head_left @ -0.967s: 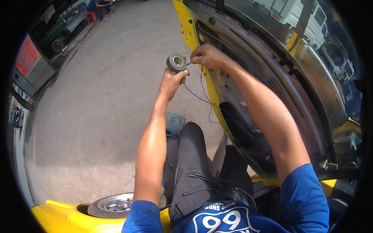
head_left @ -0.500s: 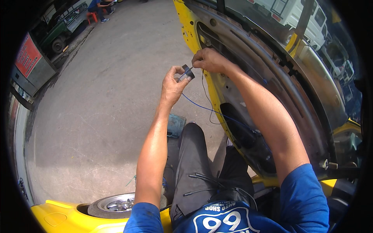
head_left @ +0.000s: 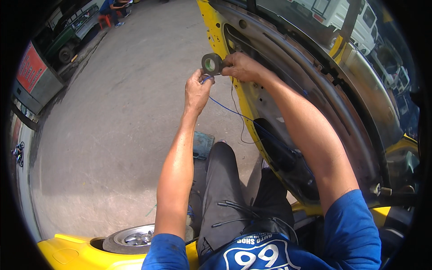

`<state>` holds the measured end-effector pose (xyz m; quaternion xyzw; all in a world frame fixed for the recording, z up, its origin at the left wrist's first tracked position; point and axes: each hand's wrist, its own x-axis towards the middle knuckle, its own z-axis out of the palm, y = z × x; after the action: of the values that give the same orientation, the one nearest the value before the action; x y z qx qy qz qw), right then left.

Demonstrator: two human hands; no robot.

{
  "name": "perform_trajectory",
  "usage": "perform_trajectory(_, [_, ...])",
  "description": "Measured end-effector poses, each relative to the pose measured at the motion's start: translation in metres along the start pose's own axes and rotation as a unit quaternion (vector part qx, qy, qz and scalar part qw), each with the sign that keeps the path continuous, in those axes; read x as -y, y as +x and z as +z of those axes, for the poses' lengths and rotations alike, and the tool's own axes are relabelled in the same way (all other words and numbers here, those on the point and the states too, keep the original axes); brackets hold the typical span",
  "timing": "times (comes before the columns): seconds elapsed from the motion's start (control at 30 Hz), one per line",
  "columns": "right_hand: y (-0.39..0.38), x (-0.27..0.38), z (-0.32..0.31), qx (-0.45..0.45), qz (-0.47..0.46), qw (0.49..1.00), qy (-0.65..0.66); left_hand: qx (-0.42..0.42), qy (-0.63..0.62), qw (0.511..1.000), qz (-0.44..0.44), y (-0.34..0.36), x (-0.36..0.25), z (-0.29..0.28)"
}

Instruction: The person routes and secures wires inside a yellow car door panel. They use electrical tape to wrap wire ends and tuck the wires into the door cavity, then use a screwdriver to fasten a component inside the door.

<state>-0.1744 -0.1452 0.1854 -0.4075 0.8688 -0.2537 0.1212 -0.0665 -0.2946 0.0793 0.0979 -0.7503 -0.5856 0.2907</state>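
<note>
My right hand is closed on a roll of black tape with a pale green core, turned face toward me beside the yellow car door's edge. Just below the roll, my left hand is closed on a blue wire, which loops at the fingertips and runs down across the stripped inner side of the door. A thin dark wire hangs from near my right fingers. My fingertips partly hide where tape and wires meet.
Yellow car bodywork and a wheel are low left. A teal flat case lies beyond my knee. A signboard, green truck and seated person are at upper left; a cyclist is far left.
The tape roll has moved from my left fingers toward my right ones and turned face-on again since half a second ago. My left hand has risen slightly, with blue wire now showing at its fingertips.
</note>
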Motion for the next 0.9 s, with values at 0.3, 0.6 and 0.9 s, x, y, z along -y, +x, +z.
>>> perform_trajectory(0.3, [0.004, -0.004, 0.005, 0.003, -0.049, 0.999, 0.002, 0.097, -0.183, 0.974, -0.087, -0.007, 0.001, -0.024])
perform_trajectory(0.6, [0.010, -0.019, 0.012, 0.002, -0.143, 0.986, -0.085, 0.029, 0.152, 0.988, -0.022, -0.013, -0.015, -0.010])
perform_trajectory(0.9, [0.009, -0.019, 0.015, 0.015, -0.100, 0.991, -0.089, -0.005, 0.294, 0.946, 0.138, -0.005, -0.005, -0.003])
